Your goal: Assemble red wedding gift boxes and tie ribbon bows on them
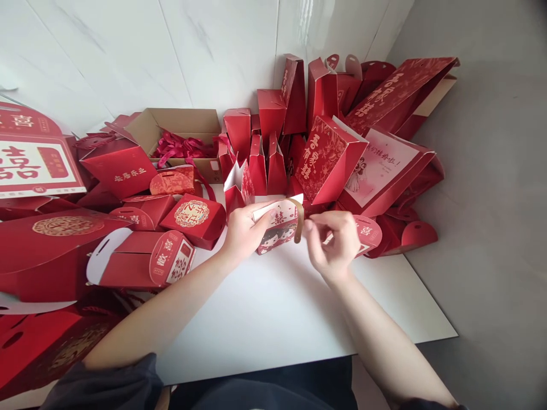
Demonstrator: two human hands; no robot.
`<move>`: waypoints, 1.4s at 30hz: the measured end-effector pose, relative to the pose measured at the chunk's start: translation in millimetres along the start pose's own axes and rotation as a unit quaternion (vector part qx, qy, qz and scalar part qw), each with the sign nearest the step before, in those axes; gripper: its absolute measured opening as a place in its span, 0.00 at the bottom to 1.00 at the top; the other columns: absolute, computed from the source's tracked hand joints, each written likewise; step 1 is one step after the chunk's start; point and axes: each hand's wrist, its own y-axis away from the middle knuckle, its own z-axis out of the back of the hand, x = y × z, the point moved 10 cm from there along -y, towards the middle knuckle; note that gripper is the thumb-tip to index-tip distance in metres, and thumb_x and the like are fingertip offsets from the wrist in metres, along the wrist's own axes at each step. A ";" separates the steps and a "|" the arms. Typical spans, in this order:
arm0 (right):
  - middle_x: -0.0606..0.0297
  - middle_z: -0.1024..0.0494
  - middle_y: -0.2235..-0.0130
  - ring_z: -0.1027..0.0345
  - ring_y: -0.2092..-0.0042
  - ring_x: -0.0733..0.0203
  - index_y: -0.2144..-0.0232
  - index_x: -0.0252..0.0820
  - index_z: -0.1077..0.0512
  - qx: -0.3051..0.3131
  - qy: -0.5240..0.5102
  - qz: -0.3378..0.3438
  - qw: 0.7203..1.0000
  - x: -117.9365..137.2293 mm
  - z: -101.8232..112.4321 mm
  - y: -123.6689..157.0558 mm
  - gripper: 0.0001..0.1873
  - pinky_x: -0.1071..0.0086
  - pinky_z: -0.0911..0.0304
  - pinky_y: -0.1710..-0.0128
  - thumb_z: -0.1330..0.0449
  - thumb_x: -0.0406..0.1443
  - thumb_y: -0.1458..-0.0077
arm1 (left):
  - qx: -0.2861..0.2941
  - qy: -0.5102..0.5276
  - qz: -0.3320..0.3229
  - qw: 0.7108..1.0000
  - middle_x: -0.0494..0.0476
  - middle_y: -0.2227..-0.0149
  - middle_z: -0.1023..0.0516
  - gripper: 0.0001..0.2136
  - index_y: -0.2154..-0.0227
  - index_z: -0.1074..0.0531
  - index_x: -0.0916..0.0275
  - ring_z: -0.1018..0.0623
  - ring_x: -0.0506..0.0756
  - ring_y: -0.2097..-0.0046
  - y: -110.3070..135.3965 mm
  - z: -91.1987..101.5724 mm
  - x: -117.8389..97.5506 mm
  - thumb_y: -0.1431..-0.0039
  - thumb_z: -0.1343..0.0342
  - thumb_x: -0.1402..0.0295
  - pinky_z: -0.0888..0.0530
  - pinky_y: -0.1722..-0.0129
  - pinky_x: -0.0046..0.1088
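Observation:
A small white, pink and red gift bag (282, 230), printed with two cartoon figures, is held over the table by my left hand (245, 230). The left thumb lies along its front, and the other fingers are hidden behind. A gold ribbon (299, 222) arches from the bag's top and hangs down its right side. Just right of the ribbon is my right hand (335, 242), its fingers curled in a pinch. Whatever lies between those fingertips, if anything, is hidden. Behind the bag stand several small red paper bags (258, 165).
A cardboard box (183, 119) with dark pink ribbons (182, 147) stands at the back. Red gift boxes (194, 219) crowd the left; large red bags (327, 156) lean at the right. The white table (273, 319) meets a grey wall (491, 188) on the right.

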 end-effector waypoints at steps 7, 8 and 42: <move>0.57 0.26 0.50 0.30 0.51 0.52 0.50 0.48 0.31 0.133 -0.089 -0.158 0.974 -38.4 -30.2 -5.7 0.15 0.58 0.29 0.56 0.42 0.41 0.40 | 0.076 0.058 -0.032 0.995 0.59 0.57 0.18 0.13 0.58 0.20 0.61 0.19 0.59 0.55 0.8 -15.2 -13.4 0.41 0.40 0.62 0.21 0.55 0.33; 0.59 0.24 0.54 0.27 0.56 0.55 0.52 0.48 0.30 0.153 -0.132 -0.198 0.959 -45.3 -37.8 -0.4 0.14 0.61 0.28 0.60 0.42 0.41 0.40 | 0.083 0.059 -0.041 0.994 0.59 0.56 0.18 0.12 0.58 0.20 0.61 0.19 0.59 0.54 0.6 -16.1 -15.8 0.42 0.40 0.62 0.22 0.54 0.33; 0.60 0.34 0.39 0.45 0.36 0.45 0.68 0.46 0.24 0.263 -0.042 0.054 0.962 6.7 -23.2 -18.8 0.04 0.43 0.48 0.37 0.35 0.39 0.46 | 0.025 0.030 -0.016 0.999 0.58 0.65 0.16 0.12 0.65 0.20 0.65 0.17 0.57 0.62 3.5 -7.4 -17.3 0.46 0.37 0.60 0.22 0.63 0.28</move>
